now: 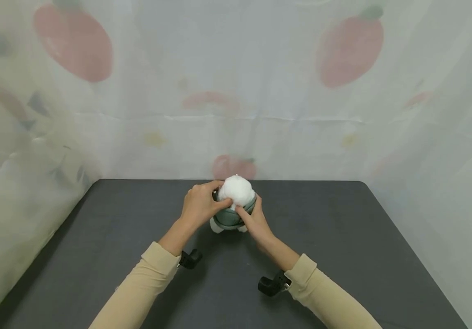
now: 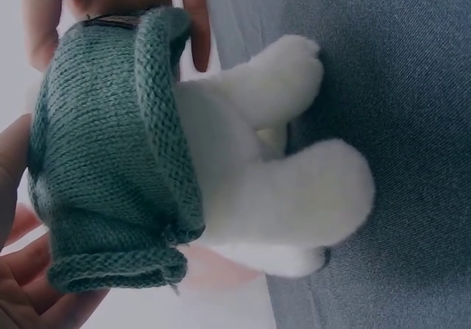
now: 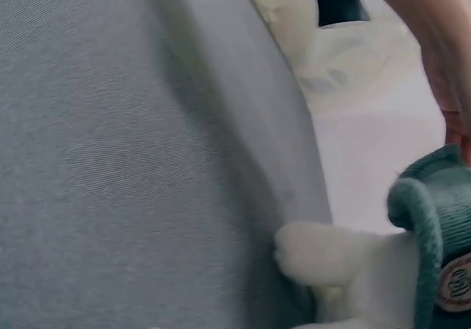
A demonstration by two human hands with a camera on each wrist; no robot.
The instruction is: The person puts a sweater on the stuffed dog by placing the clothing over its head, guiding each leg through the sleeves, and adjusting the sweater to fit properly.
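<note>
Right now both hands are wrapped around a white plush toy that stands near the far middle of the dark grey table, its feet resting on the cloth. The toy wears a green knitted sweater, whose rolled hem shows clearly in the left wrist view, with the white legs sticking out below it.

The left hand sits at about nine o'clock from the toy, its fingers curled over the top of the sweater and the thumb pressed against the white fluff. The right hand comes in from roughly five o'clock, fingers bent around the lower side of the sweater and pinching its edge. Both hands grip the toy firmly; neither is spread flat.

Beige sleeves cover both forearms, and a small black camera mount hangs under each wrist. Behind the table, from ten o'clock round to two o'clock, hangs a pale sheer curtain printed with large red fruit shapes.
</note>
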